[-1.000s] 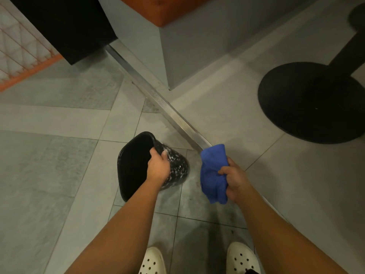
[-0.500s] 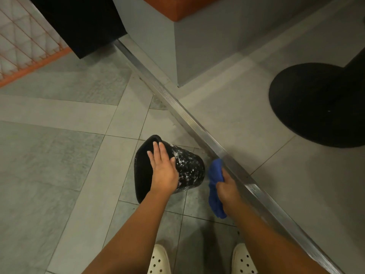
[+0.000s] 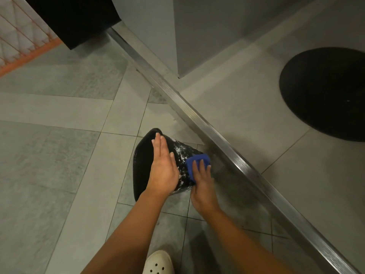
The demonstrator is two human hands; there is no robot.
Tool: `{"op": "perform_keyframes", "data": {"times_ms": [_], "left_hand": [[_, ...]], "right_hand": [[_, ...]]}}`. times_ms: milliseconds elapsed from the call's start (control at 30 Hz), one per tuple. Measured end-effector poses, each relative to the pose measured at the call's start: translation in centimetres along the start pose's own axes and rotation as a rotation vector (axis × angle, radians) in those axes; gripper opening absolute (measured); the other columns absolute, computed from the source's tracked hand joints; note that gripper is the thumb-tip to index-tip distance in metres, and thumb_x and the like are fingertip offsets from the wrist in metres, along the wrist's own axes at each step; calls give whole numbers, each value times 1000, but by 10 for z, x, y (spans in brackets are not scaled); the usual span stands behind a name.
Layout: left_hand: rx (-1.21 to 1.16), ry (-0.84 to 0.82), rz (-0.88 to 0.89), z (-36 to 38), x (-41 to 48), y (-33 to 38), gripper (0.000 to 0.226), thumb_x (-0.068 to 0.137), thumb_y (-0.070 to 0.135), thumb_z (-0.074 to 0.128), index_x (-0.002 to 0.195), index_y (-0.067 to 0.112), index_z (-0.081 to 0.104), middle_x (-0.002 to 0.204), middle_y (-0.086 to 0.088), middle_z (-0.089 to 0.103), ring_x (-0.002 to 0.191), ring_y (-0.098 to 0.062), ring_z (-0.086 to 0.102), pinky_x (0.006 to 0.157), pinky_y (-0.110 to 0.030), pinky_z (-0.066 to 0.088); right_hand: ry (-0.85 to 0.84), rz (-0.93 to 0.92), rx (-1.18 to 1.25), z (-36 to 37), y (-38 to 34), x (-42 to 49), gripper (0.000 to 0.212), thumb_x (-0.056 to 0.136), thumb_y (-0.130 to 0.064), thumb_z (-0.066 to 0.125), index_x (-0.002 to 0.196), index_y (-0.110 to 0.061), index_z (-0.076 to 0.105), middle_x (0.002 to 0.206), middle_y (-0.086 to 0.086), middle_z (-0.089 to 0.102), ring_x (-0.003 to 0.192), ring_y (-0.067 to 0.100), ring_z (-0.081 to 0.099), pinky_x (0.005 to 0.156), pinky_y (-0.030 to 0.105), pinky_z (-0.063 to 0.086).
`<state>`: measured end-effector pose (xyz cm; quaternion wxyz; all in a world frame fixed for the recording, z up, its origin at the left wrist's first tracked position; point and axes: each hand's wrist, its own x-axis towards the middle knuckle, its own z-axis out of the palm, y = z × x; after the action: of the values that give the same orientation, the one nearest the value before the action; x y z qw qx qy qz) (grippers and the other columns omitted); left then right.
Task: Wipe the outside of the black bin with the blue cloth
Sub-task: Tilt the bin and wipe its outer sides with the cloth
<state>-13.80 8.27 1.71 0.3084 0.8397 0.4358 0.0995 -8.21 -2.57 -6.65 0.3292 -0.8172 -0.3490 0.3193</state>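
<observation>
The black bin [image 3: 143,165] lies tilted on its side on the tiled floor, its mouth facing left and its outer wall speckled with white marks. My left hand [image 3: 163,169] lies flat on top of the bin near the rim, fingers straight. My right hand [image 3: 202,184] presses the blue cloth [image 3: 194,161] against the bin's right side near its base, fingers spread over the cloth. Much of the cloth is hidden under that hand.
A metal floor strip [image 3: 217,139] runs diagonally just right of the bin. Beyond it stand a grey block [image 3: 207,36] and a round black table base [image 3: 325,93]. A black panel [image 3: 75,16] stands at the upper left. My white shoe [image 3: 158,263] is at the bottom edge.
My right hand brought the cloth from beside the bin onto its right side. My left hand went from gripping the rim to lying flat on the bin.
</observation>
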Motion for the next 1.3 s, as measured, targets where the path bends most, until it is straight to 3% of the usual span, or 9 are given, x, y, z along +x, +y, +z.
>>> {"op": "perform_keyframes", "data": {"times_ms": [167,300,400,500,567,800,933,1200,1300], "left_hand": [[-42,-21,38,1,3,0,56,99,8,30,149,10,5,158,3,-8,144,-11,-1,96,10,3],[-30,-40,74,1,7,4,58,98,8,33,150,12,7,158,6,-6,140,-16,26,112,-21,26],[-14,-23,46,0,13,1,57,98,6,34,149,10,10,159,2,-3,142,-15,20,106,-10,14],[3,-32,48,-1,12,2,57,97,4,34,149,8,10,159,0,-2,144,-13,13,100,1,6],[-15,-39,51,1,9,6,57,97,3,34,149,9,10,159,0,-2,144,-13,13,104,-4,8],[-6,-42,-12,-6,8,11,57,96,1,36,148,5,14,159,-2,1,111,-16,48,70,14,22],[18,-50,-13,-9,4,11,57,96,1,36,149,6,14,159,-1,0,99,-18,57,68,11,28],[49,-33,-21,-5,7,6,56,100,15,33,149,7,8,159,-2,-6,134,-14,34,82,13,13],[43,-34,7,-4,4,4,56,100,23,31,149,10,7,159,2,-7,143,-14,14,104,-6,12]], "right_hand": [[-16,196,91,-6,17,9,71,88,5,40,146,-14,2,155,14,-4,142,35,5,115,37,8],[55,136,74,-4,9,-4,64,88,3,43,145,-8,16,153,17,13,139,32,19,114,32,13],[98,104,112,-4,14,17,62,86,3,45,143,-5,24,148,23,19,136,36,23,116,37,15],[37,218,250,-14,17,30,66,88,5,44,146,-10,17,154,13,6,140,28,16,110,23,11],[13,272,258,-15,16,26,65,88,5,43,146,-9,15,155,13,5,141,28,15,112,28,13],[47,76,144,-4,5,13,68,87,5,44,146,-11,14,155,13,6,143,27,5,115,33,9],[-26,237,167,-17,16,29,71,86,7,41,147,-13,8,156,13,-3,142,30,8,113,32,12],[-21,5,96,-7,12,13,72,86,6,43,147,-15,9,156,9,1,144,26,2,117,34,7],[-42,143,128,-14,19,26,74,84,4,46,147,-12,9,155,13,1,141,34,10,115,38,11]]}}
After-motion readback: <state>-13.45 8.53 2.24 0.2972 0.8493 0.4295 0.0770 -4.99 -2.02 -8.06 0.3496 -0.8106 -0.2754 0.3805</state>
